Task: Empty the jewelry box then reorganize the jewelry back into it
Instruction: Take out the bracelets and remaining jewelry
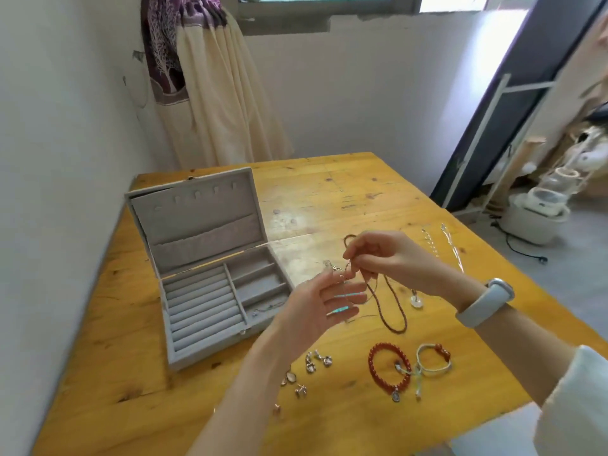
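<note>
A grey jewelry box (200,319) stands open on the left of the wooden table (329,199), its lid upright. One thin chain (266,308) lies in its near right compartment. My right hand (381,258) pinches a brown beaded necklace (393,311), which hangs in a loop above the table. My left hand (324,302) is held just below, fingers spread and relaxed, its fingertips at the necklace's clasp end. A red bead bracelet (385,366), a pale cord bracelet (434,358) and several small earrings (317,360) lie near the front edge.
Two silver chains (442,241) lie at the table's right side, and a white ring pendant (417,300) lies behind the hanging necklace. A wall runs along the left. A curtain hangs behind the table; a rack and white containers stand on the floor at right.
</note>
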